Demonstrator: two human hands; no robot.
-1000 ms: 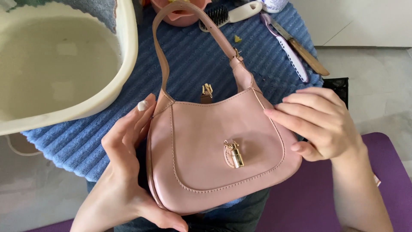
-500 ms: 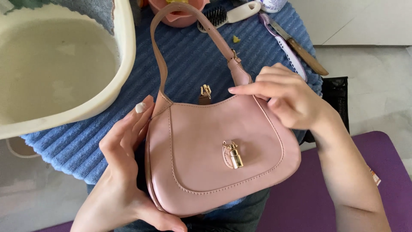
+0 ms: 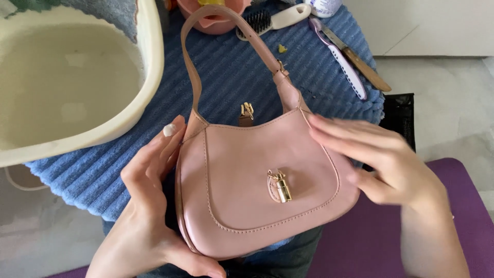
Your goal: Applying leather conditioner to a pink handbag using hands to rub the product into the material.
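Cream basin (image 3: 146,62) of cloudy water, blue ribbed towel (image 3: 221,67), white brush (image 3: 280,19), purple mat (image 3: 370,231)

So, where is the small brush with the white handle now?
In the head view, the brush lies at the top centre on the blue mat, just right of the pink bag's strap and left of the purple-handled tool.

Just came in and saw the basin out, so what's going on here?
A person holds a small pink handbag over a blue ribbed towel. The left hand cups the bag's left edge, and the right hand lies flat on its front, upper right. A cream basin of cloudy water sits at left; brushes lie beyond the strap.
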